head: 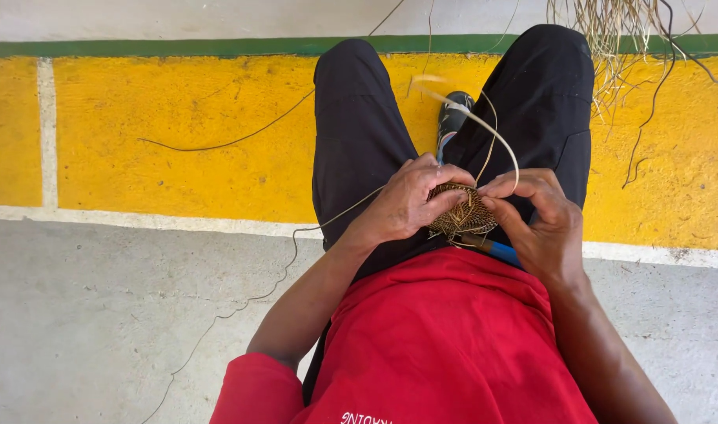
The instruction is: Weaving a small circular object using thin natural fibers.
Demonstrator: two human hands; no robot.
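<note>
Small round woven coil disc (pixel 462 212), tan and dark fibre, held over the lap between both hands. Left hand (pixel 406 200) curled around its left edge, fingers pressed together on top. Right hand (pixel 541 216) pinches the right rim; a pale strand (pixel 484 126) loops up from it. Blue-handled tool (pixel 496 251) just below the disc. Black trousers (pixel 359 133), red shirt (pixel 453 338), yellow painted floor (pixel 178 133), loose dry fibres (pixel 618 39) at upper right.

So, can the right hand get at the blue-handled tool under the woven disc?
Probably yes: the blue-handled tool lies just beneath the right hand, nothing between, though the hand first must release the woven disc.
</note>
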